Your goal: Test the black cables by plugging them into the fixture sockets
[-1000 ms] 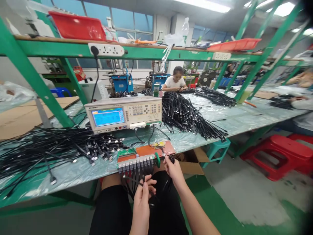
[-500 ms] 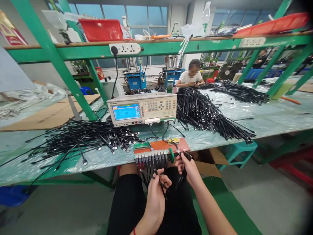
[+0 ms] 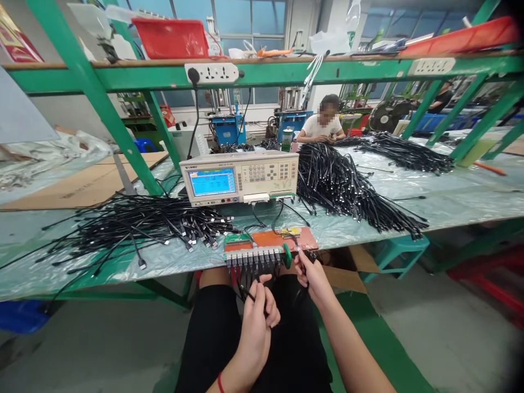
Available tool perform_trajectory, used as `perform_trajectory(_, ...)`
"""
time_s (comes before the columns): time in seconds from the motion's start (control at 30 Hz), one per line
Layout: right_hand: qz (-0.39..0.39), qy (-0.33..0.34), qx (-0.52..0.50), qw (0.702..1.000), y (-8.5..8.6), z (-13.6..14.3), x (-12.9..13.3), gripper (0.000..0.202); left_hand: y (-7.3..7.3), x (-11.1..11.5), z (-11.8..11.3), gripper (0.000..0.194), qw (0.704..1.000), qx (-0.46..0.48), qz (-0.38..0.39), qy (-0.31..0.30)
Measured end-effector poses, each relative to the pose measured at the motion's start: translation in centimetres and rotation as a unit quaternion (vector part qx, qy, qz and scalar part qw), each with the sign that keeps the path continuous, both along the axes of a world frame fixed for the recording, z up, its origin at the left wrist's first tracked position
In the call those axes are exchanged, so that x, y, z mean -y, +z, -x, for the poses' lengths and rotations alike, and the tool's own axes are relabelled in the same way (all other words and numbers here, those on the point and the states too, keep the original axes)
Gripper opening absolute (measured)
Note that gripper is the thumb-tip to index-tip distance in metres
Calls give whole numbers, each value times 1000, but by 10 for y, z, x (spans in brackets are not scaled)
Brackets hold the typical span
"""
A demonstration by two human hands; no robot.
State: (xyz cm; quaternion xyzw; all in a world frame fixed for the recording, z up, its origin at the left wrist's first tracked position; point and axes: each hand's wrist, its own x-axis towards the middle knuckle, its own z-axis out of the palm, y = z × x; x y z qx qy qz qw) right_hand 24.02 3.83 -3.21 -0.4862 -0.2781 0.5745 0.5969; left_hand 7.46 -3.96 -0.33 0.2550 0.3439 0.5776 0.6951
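Observation:
My left hand point(image 3: 260, 308) is closed around a black cable point(image 3: 247, 293), just below the table edge. My right hand point(image 3: 309, 273) pinches a black cable at the right end of the test board point(image 3: 266, 239); its plug is at the board's edge and mostly hidden by my fingers. Along the board's front runs a row of black cable plugs point(image 3: 254, 258), their cables hanging down over my lap. A green disc point(image 3: 287, 255) stands between that row and my right hand.
Behind the board stands a beige tester point(image 3: 262, 177) with a lit blue screen. Black cables point(image 3: 143, 224) lie in a pile on the left, and a larger heap point(image 3: 335, 183) is on the right. A person point(image 3: 321, 125) sits across the table. A green shelf beam point(image 3: 286, 77) crosses above.
My left hand has drawn its fingers closer together around the cable and shifted slightly left. My right hand has moved a little, staying at the board's right end. The tester's screen shows different content.

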Motion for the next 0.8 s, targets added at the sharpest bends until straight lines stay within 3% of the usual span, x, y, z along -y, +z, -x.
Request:
perform_trajectory(0.17,32,-15,16,999,3,3,2,59,-1,-1,-2,43,999,-33,-4,-17)
perform_trajectory(0.33,13,-28,56,998,13,17,27,56,-2,-1,-5,43,999,-36,15,-36)
perform_trajectory(0.47,-44,52,127,990,23,38,47,44,-13,1,-11,44,997,-43,19,-57)
perform_trajectory(0.57,-48,93,118,987,25,47,50,45,-21,1,-12,46,996,-73,5,-58)
perform_trajectory(0.7,-48,-6,70,996,20,35,40,50,-21,-1,-3,44,982,-173,-77,3)
perform_trajectory(0.8,-31,-95,66,993,13,17,29,49,-21,-2,1,48,984,-160,-72,2)
